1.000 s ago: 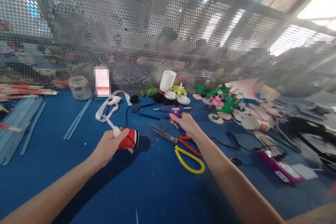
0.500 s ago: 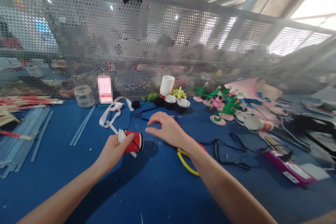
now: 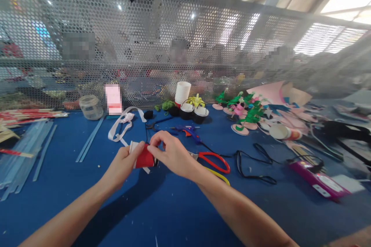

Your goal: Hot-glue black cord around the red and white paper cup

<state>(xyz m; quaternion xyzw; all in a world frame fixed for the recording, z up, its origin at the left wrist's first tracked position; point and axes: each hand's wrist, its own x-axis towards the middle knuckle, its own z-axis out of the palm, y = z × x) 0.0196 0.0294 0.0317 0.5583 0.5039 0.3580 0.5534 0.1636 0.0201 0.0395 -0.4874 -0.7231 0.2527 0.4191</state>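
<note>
A red paper cup (image 3: 144, 159) with a white rim lies sideways in my left hand (image 3: 121, 164), whose thumb and fingers are closed around its white end. Black yarn (image 3: 146, 135) runs from a small dark ball (image 3: 148, 115) down to the cup. My right hand (image 3: 169, 152) is at the cup's dark far end, thumb and index finger pinched together where the yarn meets the red wall. Its other fingers are curled, and they hide part of the cup. White ribbon (image 3: 114, 133) lies just behind, one end passing under the cup.
Red-handled scissors (image 3: 217, 162) and a blue glue gun (image 3: 193, 133) lie right of my hands. Farther back stand stacked white cups (image 3: 182, 92), two small black buckets (image 3: 201, 115) and a glass jar (image 3: 91, 107). Blue strips (image 3: 27, 154) lie left; a purple power strip (image 3: 319, 179) lies right.
My right hand has moved left and down onto the cup, and its fingers have closed in a pinch. The left hand keeps its hold. Glue gun and scissors are now uncovered.
</note>
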